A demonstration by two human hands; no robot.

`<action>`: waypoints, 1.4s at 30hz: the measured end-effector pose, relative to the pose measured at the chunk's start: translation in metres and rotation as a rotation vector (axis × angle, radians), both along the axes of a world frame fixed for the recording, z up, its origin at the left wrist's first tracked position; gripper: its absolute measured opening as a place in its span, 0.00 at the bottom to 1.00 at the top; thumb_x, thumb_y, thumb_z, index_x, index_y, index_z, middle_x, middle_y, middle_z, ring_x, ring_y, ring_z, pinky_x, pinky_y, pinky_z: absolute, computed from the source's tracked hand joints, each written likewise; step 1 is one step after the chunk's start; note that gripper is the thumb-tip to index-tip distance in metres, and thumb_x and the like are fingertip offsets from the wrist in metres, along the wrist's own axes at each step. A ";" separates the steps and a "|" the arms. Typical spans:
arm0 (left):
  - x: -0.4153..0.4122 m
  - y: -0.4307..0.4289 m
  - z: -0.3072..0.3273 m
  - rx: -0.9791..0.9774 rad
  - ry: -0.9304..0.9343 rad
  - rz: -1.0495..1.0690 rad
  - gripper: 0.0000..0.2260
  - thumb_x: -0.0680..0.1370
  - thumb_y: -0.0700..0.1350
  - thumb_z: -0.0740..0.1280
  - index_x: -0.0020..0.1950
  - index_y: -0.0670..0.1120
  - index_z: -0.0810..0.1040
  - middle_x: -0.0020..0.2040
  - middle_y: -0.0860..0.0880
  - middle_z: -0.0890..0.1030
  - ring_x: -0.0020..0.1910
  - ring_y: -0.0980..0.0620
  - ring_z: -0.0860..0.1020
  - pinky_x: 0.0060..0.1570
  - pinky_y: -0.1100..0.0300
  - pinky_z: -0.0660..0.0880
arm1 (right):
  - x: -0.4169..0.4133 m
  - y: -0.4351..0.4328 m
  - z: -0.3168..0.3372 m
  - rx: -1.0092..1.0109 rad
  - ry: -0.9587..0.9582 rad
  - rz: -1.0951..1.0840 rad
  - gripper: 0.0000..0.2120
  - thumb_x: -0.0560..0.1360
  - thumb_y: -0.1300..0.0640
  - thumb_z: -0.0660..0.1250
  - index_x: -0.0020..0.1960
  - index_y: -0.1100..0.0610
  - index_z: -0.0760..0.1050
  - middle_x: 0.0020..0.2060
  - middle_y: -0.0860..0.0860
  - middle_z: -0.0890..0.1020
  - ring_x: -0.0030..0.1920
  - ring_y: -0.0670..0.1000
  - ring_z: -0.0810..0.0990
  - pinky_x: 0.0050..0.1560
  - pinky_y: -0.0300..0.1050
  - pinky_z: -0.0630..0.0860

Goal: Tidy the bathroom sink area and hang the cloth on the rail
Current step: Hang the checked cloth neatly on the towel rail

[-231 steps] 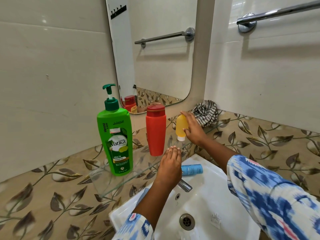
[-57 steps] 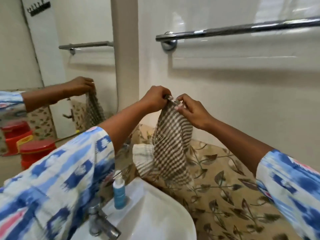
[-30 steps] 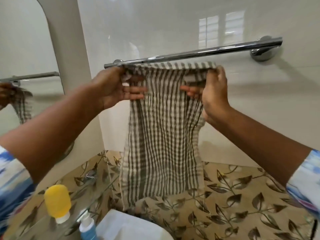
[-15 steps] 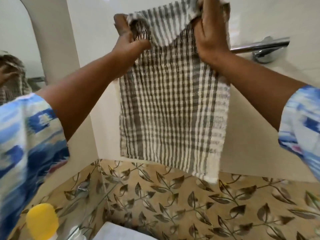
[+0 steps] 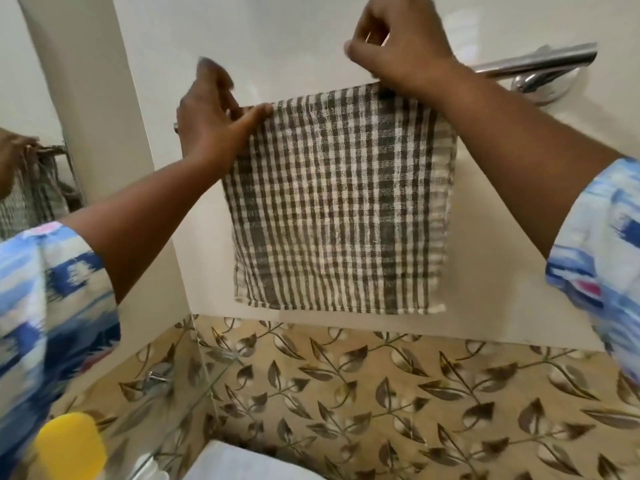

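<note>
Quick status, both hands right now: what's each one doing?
Left hand: pinching the top left corner of the checked cloth.
Right hand: fingers curled shut at the cloth's top right edge, by the rail; grip hidden.

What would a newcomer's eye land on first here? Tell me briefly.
The checked cloth at centre, draped over the chrome rail against the white wall. The left hand pinches its top left corner; the right hand is at its top right edge. A yellow bottle sits bottom left.
</note>
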State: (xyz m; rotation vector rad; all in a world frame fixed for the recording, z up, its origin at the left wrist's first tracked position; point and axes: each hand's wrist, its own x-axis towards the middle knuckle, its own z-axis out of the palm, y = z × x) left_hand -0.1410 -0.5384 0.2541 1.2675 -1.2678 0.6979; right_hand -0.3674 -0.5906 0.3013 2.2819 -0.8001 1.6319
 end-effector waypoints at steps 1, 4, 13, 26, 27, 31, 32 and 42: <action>0.003 0.001 -0.004 -0.009 -0.054 0.015 0.15 0.71 0.55 0.71 0.48 0.48 0.72 0.42 0.53 0.73 0.43 0.52 0.74 0.49 0.51 0.77 | -0.001 0.005 -0.004 -0.067 -0.007 -0.024 0.13 0.74 0.49 0.63 0.52 0.56 0.77 0.49 0.52 0.83 0.44 0.46 0.77 0.49 0.39 0.72; 0.010 -0.003 -0.012 -0.005 -0.159 0.033 0.10 0.75 0.51 0.68 0.49 0.45 0.75 0.48 0.49 0.74 0.46 0.54 0.71 0.49 0.56 0.73 | -0.006 0.017 -0.019 -0.145 0.148 -0.243 0.16 0.74 0.46 0.61 0.55 0.55 0.75 0.52 0.54 0.82 0.51 0.53 0.78 0.53 0.47 0.71; 0.019 -0.005 0.001 0.243 -0.175 0.037 0.15 0.81 0.50 0.54 0.58 0.43 0.75 0.57 0.40 0.79 0.55 0.39 0.74 0.58 0.45 0.70 | 0.002 0.014 -0.045 -0.043 0.398 -0.655 0.34 0.76 0.33 0.44 0.68 0.59 0.62 0.63 0.63 0.72 0.64 0.63 0.69 0.66 0.61 0.61; 0.026 0.001 0.019 0.315 -0.038 0.017 0.11 0.80 0.45 0.59 0.55 0.40 0.76 0.59 0.39 0.74 0.55 0.43 0.72 0.53 0.55 0.69 | -0.014 0.002 -0.043 -0.367 0.242 -0.483 0.19 0.77 0.46 0.54 0.58 0.60 0.67 0.59 0.60 0.73 0.62 0.61 0.68 0.60 0.60 0.63; 0.026 0.000 0.020 0.338 -0.047 0.033 0.12 0.81 0.46 0.57 0.55 0.40 0.76 0.59 0.38 0.75 0.56 0.41 0.72 0.54 0.54 0.69 | -0.014 0.003 -0.048 -0.349 0.268 -0.502 0.21 0.77 0.44 0.55 0.60 0.60 0.66 0.60 0.60 0.72 0.63 0.61 0.67 0.61 0.60 0.63; 0.024 -0.004 0.015 0.386 -0.018 0.065 0.16 0.82 0.49 0.53 0.44 0.41 0.72 0.47 0.39 0.74 0.46 0.45 0.71 0.45 0.55 0.65 | -0.021 -0.004 -0.058 -0.240 0.345 -0.553 0.26 0.77 0.41 0.53 0.65 0.58 0.61 0.63 0.60 0.68 0.64 0.61 0.65 0.64 0.58 0.61; 0.024 -0.005 0.014 0.384 0.013 0.064 0.16 0.82 0.51 0.52 0.44 0.41 0.71 0.46 0.40 0.74 0.45 0.46 0.70 0.44 0.56 0.65 | -0.023 -0.007 -0.060 -0.254 0.347 -0.560 0.25 0.77 0.41 0.53 0.65 0.59 0.61 0.63 0.60 0.68 0.64 0.61 0.65 0.65 0.57 0.61; 0.020 -0.011 0.014 0.390 0.075 0.131 0.13 0.82 0.52 0.50 0.54 0.43 0.66 0.49 0.37 0.75 0.47 0.41 0.71 0.49 0.46 0.69 | -0.018 -0.008 -0.083 -0.253 0.325 -0.623 0.32 0.74 0.42 0.58 0.71 0.56 0.53 0.69 0.60 0.62 0.71 0.61 0.58 0.75 0.60 0.46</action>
